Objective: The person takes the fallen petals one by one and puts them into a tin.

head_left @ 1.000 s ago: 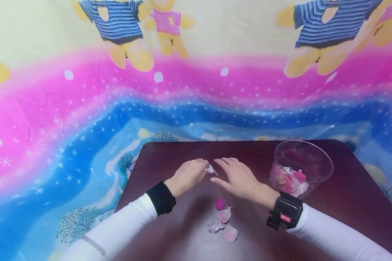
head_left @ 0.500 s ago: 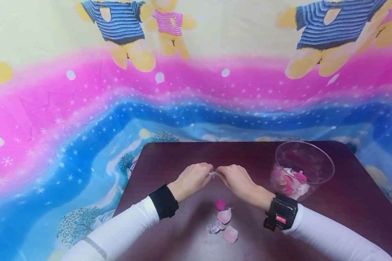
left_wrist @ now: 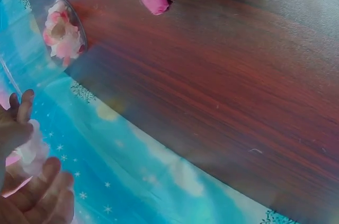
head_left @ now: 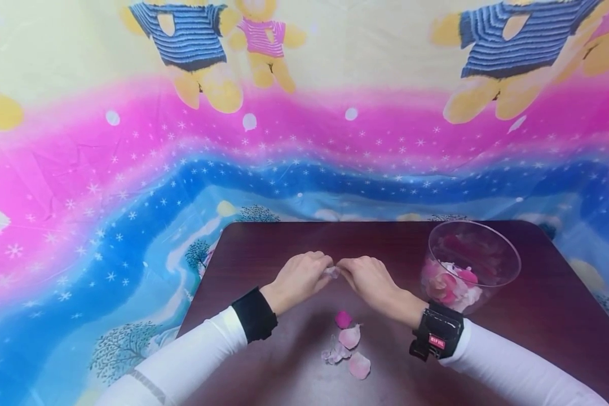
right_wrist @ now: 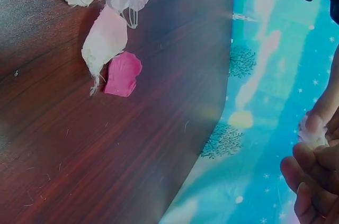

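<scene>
**Two hands, one pale petal cluster**

Over the middle of the dark counter (head_left: 264, 242), seen from the head camera, the left hand (head_left: 300, 277) and right hand (head_left: 370, 279) meet fingertip to fingertip, both curled and pinching a small pale flower piece (head_left: 332, 272) held just above the wood. To the right stands a clear cup (head_left: 470, 265) with pink and white petals inside. Nearer the person lie loose petals (head_left: 349, 344), one deep pink, the rest pale.

At the left wrist, the flower piece (left_wrist: 33, 150) shows as a whitish, fluffy tuft between the fingers (left_wrist: 21, 108), with the cup (left_wrist: 63, 30) seen from below its side, something the head view cannot give.

By the right wrist, curled fingers (right_wrist: 312, 168) nip the same tuft (right_wrist: 312, 135), and the loose petals (right_wrist: 108, 36) show thin edges and fine threads. It looks feather-light, soft and easily torn; I judge a gentle grip at its base safest.
</scene>
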### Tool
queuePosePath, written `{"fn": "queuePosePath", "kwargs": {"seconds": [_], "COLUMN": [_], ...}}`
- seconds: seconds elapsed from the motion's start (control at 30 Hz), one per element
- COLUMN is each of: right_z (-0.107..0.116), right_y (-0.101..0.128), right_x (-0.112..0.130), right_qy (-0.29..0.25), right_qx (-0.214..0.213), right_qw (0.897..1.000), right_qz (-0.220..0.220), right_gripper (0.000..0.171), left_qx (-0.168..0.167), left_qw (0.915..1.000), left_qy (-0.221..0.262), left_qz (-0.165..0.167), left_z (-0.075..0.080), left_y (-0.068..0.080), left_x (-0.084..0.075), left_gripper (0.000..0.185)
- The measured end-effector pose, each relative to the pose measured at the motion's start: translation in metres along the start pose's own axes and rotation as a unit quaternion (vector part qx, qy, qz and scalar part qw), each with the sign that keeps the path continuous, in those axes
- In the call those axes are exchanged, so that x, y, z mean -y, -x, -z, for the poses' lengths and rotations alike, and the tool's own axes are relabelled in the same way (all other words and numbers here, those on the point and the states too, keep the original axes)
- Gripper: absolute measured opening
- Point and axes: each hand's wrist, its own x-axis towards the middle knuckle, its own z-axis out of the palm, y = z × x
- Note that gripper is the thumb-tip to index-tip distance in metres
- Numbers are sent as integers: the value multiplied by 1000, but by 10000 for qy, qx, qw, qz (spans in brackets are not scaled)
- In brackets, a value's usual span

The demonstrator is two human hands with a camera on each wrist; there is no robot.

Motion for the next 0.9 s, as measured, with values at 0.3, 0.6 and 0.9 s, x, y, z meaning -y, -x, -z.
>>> {"fn": "queuePosePath", "kwargs": {"seconds": [0.3,0.6,0.9], "right_z": [0,-2,7], "right_y": [3,8,7], "right_x": [-6,-10,-18], "right_qy": [202,100,106], "right_qx": [20,115,88], "right_qw": [9997,9998,9994], "right_qz": [-126,-156,-324], "right_gripper": [6,5,6], "left_qx": [1110,1155,1041], "left_qw": [9923,9909,9927], "left_qy": [-228,-308,-171], "left_qz": [502,624,586], "left_z": [-6,-14,-11], "left_y": [9,17,12], "left_x": [3,7,3], "left_gripper": [98,100,95]}}
